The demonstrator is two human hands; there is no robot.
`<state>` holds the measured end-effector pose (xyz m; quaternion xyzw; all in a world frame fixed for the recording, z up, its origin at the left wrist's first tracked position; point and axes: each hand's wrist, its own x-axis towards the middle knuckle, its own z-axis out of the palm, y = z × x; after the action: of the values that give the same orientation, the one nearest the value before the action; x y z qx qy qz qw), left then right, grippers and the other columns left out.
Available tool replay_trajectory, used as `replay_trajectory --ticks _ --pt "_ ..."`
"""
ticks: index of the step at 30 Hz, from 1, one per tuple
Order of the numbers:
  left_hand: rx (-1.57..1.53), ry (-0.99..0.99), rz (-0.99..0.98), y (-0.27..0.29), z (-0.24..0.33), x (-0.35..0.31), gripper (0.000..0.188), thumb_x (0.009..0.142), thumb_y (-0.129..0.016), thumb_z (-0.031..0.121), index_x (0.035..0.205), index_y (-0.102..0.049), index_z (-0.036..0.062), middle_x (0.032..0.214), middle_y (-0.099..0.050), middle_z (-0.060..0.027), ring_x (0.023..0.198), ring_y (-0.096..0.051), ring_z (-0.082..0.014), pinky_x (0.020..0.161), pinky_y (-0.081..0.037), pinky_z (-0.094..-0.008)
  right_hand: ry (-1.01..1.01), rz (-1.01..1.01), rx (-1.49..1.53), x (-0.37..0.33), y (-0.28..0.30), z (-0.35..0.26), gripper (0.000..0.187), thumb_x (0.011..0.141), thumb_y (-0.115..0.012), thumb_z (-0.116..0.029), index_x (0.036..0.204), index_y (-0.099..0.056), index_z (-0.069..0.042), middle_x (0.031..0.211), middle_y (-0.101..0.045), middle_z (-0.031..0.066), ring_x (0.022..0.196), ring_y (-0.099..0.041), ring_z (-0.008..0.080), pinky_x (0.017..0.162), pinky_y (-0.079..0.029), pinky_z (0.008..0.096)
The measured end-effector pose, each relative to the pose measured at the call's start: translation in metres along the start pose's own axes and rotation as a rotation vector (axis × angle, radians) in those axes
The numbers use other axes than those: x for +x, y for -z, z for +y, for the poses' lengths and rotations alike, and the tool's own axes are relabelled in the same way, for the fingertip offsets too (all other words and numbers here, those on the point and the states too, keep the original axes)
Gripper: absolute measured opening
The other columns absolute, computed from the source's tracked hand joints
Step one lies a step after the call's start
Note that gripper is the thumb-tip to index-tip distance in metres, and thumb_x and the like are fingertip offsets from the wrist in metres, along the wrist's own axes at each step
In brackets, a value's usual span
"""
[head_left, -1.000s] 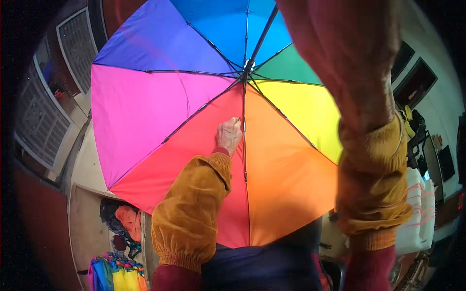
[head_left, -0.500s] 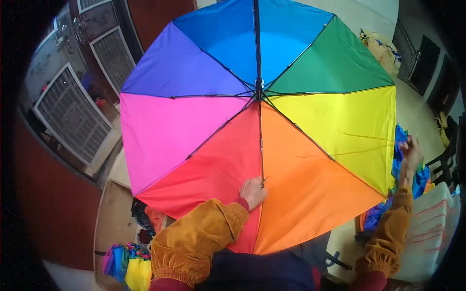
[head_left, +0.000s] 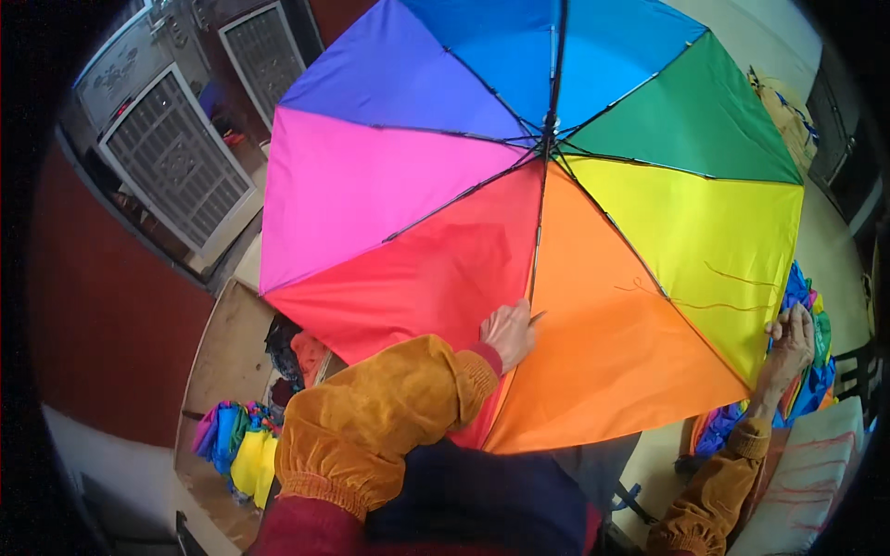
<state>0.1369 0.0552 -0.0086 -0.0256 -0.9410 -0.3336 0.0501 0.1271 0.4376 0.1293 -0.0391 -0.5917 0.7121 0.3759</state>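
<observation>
An open umbrella with rainbow-coloured panels spreads before me, its inside, dark shaft and thin ribs facing me. My left hand is closed at the rib on the seam between the red and orange panels. A small pointed thing sticks out by its fingers, too small to name. Off the yellow panel's outer edge, my right hand has its fingers pinched together. Fine orange-red thread runs loosely across the yellow and orange panels toward it; the grip on the thread itself is too fine to see clearly.
Folded multicoloured umbrella cloth lies behind my right hand. Beside it, a pale padded surface carries strands of red thread. At lower left, a wooden tray holds more colourful cloth. Panelled doors stand beyond.
The umbrella has shifted right and slightly up in view and tilted a little. My right hand has come down along its edge. The left hand keeps its place on the seam.
</observation>
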Motion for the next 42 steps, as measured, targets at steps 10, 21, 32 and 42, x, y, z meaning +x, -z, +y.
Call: replay_trajectory --ticks 10,21,32,42 --pt "0.014 -0.067 -0.074 -0.004 -0.023 0.007 0.020 0.067 -0.051 0.008 0.078 -0.040 -0.0040 0.056 -0.047 -0.0225 0.053 -0.052 -0.0381 0.049 -0.043 -0.0453 -0.071 -0.479 -0.278 -0.101 -0.096 -0.038 0.014 0.083 -0.053 -0.011 0.082 -0.056 0.003 0.060 -0.048 0.0036 0.045 -0.048 0.0108 0.042 -0.039 0.0234" --pt "-0.810 0.535 0.063 -0.021 -0.044 0.001 0.012 0.070 -0.058 0.013 0.064 -0.052 0.0049 0.053 -0.051 -0.0072 0.046 -0.048 -0.0173 0.041 -0.039 -0.0338 -0.524 -1.021 -0.506 -0.174 -0.179 0.124 0.011 0.076 -0.050 -0.006 0.070 -0.055 0.002 0.057 -0.047 0.0027 0.046 -0.048 0.0093 0.041 -0.039 0.0238" --pt "-1.189 0.744 -0.116 0.001 -0.044 -0.003 0.013 0.080 -0.054 0.007 0.069 -0.050 0.0012 0.059 -0.053 -0.0078 0.044 -0.044 -0.0073 0.032 -0.029 -0.0200 -0.058 -0.260 -0.381 -0.043 -0.087 0.055 0.015 0.076 -0.053 -0.013 0.070 -0.057 0.000 0.056 -0.047 0.0005 0.048 -0.048 0.0091 0.046 -0.044 0.0246" --pt "-1.304 0.777 -0.035 -0.005 -0.036 -0.001 0.007 0.080 -0.052 0.005 0.076 -0.050 0.0003 0.062 -0.052 -0.0084 0.047 -0.045 -0.0077 0.033 -0.028 -0.0192 0.215 -1.149 -0.576 -0.196 -0.186 0.166 0.020 0.082 -0.047 -0.010 0.064 -0.047 -0.001 0.051 -0.032 0.0013 0.047 -0.038 0.0144 0.044 -0.032 0.0310"
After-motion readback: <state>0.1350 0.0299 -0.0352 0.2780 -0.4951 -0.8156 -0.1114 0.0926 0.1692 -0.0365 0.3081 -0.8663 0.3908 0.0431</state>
